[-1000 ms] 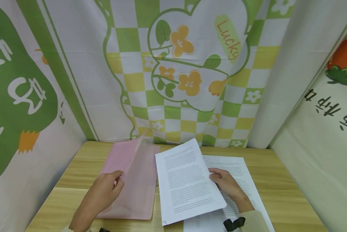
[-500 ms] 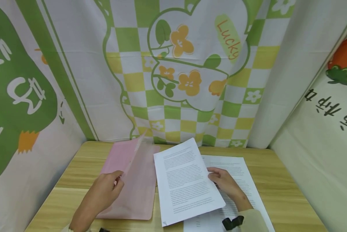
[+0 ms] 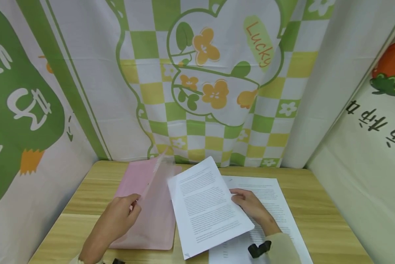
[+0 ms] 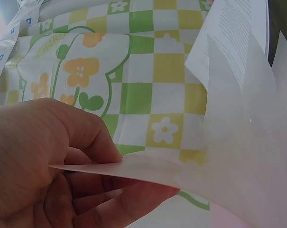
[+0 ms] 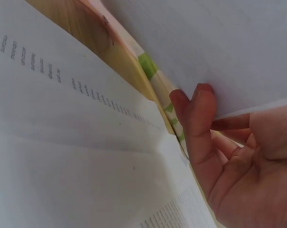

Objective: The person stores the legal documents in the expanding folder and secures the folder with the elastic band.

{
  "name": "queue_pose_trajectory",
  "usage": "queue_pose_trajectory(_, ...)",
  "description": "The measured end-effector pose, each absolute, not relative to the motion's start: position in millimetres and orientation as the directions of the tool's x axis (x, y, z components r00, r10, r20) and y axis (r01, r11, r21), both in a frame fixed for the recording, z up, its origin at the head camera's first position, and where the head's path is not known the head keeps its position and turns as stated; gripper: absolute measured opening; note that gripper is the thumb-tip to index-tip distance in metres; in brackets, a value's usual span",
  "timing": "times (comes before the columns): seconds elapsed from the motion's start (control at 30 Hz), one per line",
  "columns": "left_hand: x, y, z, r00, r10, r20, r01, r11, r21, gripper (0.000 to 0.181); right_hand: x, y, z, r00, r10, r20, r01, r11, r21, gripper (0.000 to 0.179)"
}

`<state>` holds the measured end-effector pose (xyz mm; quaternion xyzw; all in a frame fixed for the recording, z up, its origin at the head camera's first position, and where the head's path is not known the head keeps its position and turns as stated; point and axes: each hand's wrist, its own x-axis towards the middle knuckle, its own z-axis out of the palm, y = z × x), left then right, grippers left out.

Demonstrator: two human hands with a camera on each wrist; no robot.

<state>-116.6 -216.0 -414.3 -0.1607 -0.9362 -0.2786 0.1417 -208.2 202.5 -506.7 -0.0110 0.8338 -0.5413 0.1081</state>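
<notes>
A pink folder (image 3: 158, 223) lies opened on the left of the table, its translucent sheets raised. My left hand (image 3: 118, 216) pinches the edge of its lifted cover (image 4: 148, 173) between thumb and fingers, as the left wrist view shows close up. My right hand (image 3: 250, 207) grips the right edge of a printed paper sheet (image 3: 207, 209), tilted above the table with its upper left corner overlapping the folder. In the right wrist view the fingers (image 5: 200, 128) lie behind the sheet's underside (image 5: 238, 52). Below it another printed sheet (image 3: 273, 198) lies on the table.
The wooden table (image 3: 322, 220) ends at a patterned curtain (image 3: 214, 139) behind it. White printed cloth (image 3: 359, 168) hangs on the right side, and a green and white cloth (image 3: 22, 121) on the left.
My right hand has moved left with the printed sheet, whose upper corner now overlaps the pink folder. My left hand has stayed in place on the lifted cover.
</notes>
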Motion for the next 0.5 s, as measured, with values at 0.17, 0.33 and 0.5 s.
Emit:
queue_pose_trajectory(0.17, -117.8, -216.5, -415.4, -0.895, 0.234, 0.379, 0.399, 0.799, 0.449, 0.017, -211.8, 195.2, -508.9, -0.975, -0.155, -0.160, 0.087, 0.395, -0.915, 0.035)
queue_pose_trajectory(0.33, -116.6, -216.7, -416.2, -0.895, 0.230, 0.382, 0.398, 0.798, 0.452, 0.019, -213.8, 185.1, -511.4, -0.975, -0.165, -0.152, 0.073, 0.405, -0.911, 0.034)
queue_pose_trajectory(0.5, -115.6, -214.9, -415.2, -0.910, 0.223, 0.351, 0.376, 0.802, 0.465, 0.017, -215.1, 175.0, -514.9, -0.976, -0.159, -0.147, 0.072, 0.401, -0.913, 0.033)
